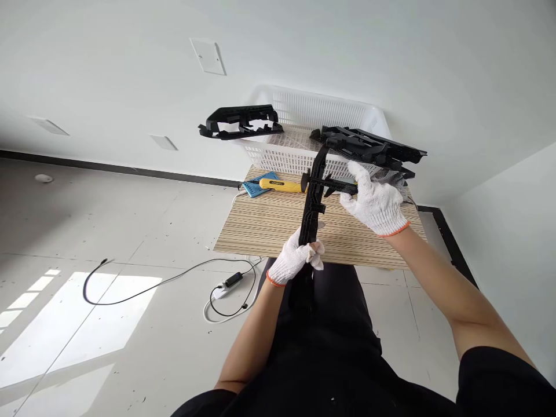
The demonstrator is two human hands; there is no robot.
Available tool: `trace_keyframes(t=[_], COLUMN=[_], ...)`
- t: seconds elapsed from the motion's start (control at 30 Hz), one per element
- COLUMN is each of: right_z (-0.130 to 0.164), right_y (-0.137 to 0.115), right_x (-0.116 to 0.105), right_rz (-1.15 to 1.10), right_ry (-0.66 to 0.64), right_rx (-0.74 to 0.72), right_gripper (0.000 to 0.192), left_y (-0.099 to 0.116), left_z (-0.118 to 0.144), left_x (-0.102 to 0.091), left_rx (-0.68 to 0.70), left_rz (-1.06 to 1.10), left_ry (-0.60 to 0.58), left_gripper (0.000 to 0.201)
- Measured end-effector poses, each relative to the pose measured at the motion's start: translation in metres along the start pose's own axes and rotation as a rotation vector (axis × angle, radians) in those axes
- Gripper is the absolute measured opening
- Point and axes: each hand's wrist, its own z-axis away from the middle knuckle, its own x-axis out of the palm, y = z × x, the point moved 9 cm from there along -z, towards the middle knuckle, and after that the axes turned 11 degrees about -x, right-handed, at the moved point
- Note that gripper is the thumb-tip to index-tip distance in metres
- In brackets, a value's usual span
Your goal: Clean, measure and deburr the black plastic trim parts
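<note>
White-gloved left hand (295, 258) is clasping its fingers round the lower end of a long black plastic strip (311, 214) at frame centre, presumably steadying it, while white-gloved right hand (376, 205) is pinching a black caliper-like tool (341, 186) across it between thumb and forefinger.

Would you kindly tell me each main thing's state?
Left hand: closed around long black part
Right hand: gripping dark piece
White basket: open, black parts across its rim
Yellow tool: apparently lying over blue pad
Black cable: one end loose on floor
Wall panel: shut
</note>
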Motion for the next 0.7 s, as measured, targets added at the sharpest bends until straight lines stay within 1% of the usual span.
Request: trace_keyframes(t=[0.33,0.7], right_z=[0.0040,0.0036], right_y=[-0.0001,-0.0033], right_x=[0.0067,0.0088], right_rz=[-0.041,0.009], right_ry=[-0.017,0.021], right_rx=[-0.076,-0.102], right_gripper=[0.073,0.071], left_y=[-0.0002,-0.0014], left_z=[-0.0005,-0.0011], left_x=[-0.0008,-0.0009], left_rx=[-0.005,-0.004], left_rz=[0.001,0.019], left_ry=[0.005,0.002], left_gripper=[0.082,0.084])
